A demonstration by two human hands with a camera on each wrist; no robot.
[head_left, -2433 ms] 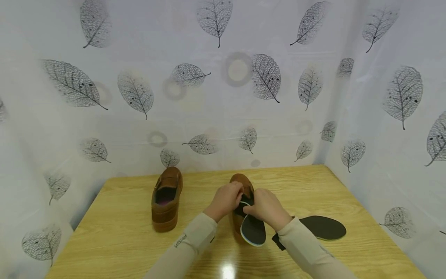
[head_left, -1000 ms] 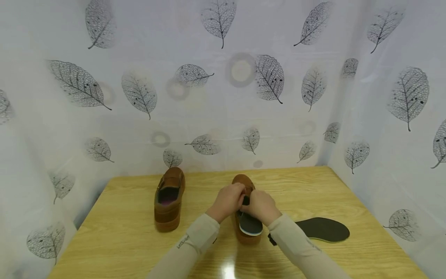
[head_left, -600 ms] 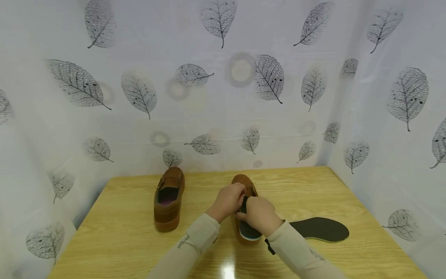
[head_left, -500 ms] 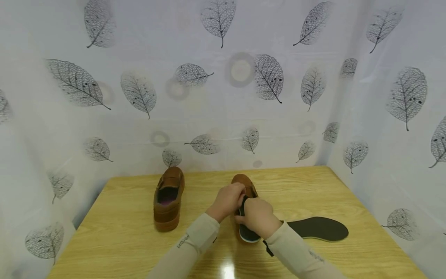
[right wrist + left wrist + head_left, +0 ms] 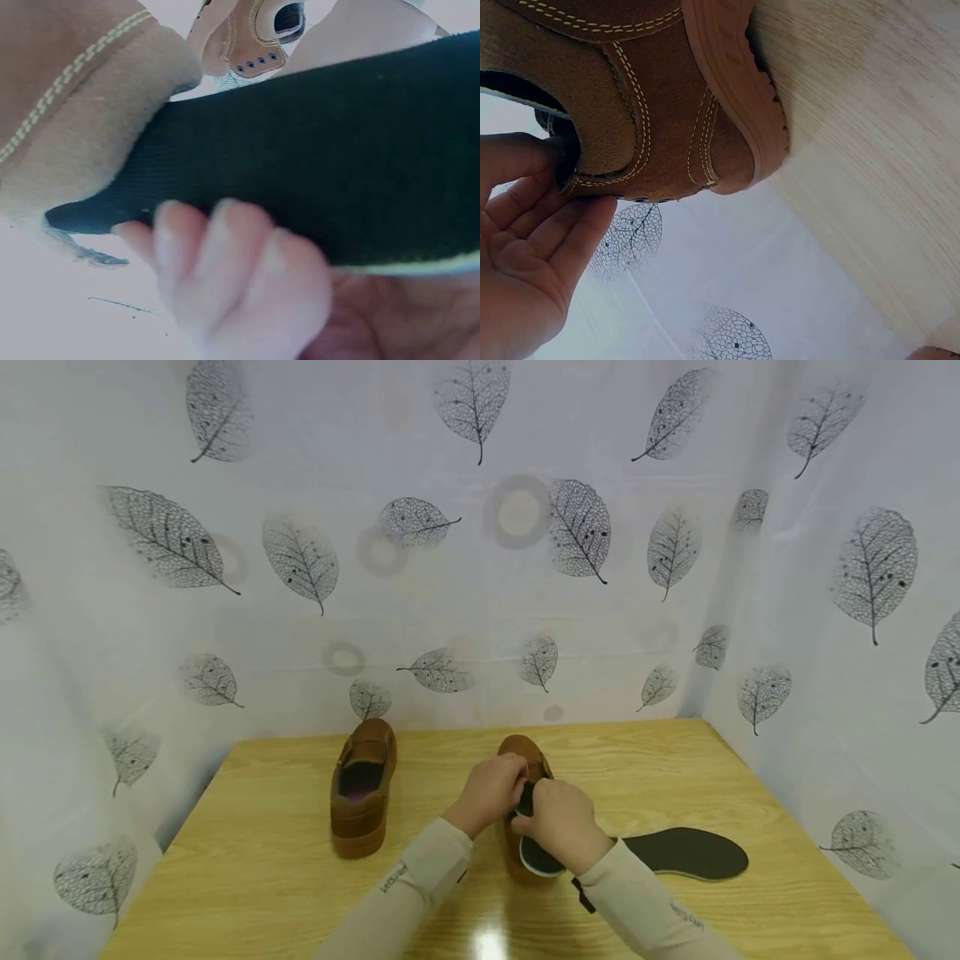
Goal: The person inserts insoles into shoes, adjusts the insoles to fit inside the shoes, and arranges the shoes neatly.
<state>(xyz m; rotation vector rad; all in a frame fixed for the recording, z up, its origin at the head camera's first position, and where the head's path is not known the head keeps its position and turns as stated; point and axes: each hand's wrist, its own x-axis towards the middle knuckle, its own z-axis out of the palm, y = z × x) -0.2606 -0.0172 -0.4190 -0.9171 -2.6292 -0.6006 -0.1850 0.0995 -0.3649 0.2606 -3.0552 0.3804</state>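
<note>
In the head view my left hand (image 5: pixel 487 792) is at the opening of a brown suede shoe (image 5: pixel 522 747) in the middle of the table. The left wrist view shows its thumb inside the collar and fingers outside, pinching the edge near the lace holes. A black insole (image 5: pixel 322 157) runs into that shoe, its front part hidden inside. My right hand (image 5: pixel 561 825) grips the insole, fingers (image 5: pixel 244 247) curled at its edge. The insole's pale-rimmed heel end sticks out beneath the right hand, over the shoe's heel.
A matching brown shoe (image 5: pixel 362 818) stands to the left, toe toward the back. On the right lies a second black insole (image 5: pixel 693 852), partly behind the right sleeve. A leaf-print curtain (image 5: pixel 480 593) closes off the back and sides of the wooden table (image 5: pixel 247 860).
The insole has slid forward into the shoe, and its heel end has swung left over the shoe's heel. My right hand has shifted its hold along it. The left hand stays at the opening.
</note>
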